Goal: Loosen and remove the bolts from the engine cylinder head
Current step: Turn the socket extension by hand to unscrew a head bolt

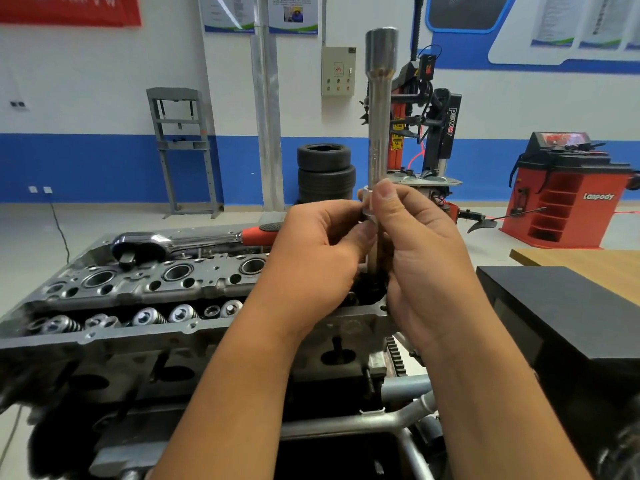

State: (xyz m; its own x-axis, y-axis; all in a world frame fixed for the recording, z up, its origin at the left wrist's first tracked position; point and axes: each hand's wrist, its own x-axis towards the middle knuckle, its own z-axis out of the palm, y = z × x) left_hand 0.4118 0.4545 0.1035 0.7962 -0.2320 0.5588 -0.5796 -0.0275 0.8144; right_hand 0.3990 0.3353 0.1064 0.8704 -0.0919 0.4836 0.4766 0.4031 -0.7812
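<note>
The grey engine cylinder head (145, 289) lies in front of me, with valve springs along its near side. Both hands are raised above its right end. My right hand (426, 258) grips a long chrome extension bar (379, 133) that stands upright, its wide socket end at the top. My left hand (318, 258) pinches a small silver socket (367, 204) at the lower part of that bar. The bar's bottom end is hidden between my hands. A ratchet wrench (180, 240) with a red and black handle lies on the far side of the head.
A black box (561, 313) sits on a wooden table (588, 265) to my right. The engine rests on a metal tube stand (398, 417). Stacked tyres (325, 171), a tyre changer (429, 133), a red wheel balancer (561, 192) and a grey press frame (183, 147) stand along the back wall.
</note>
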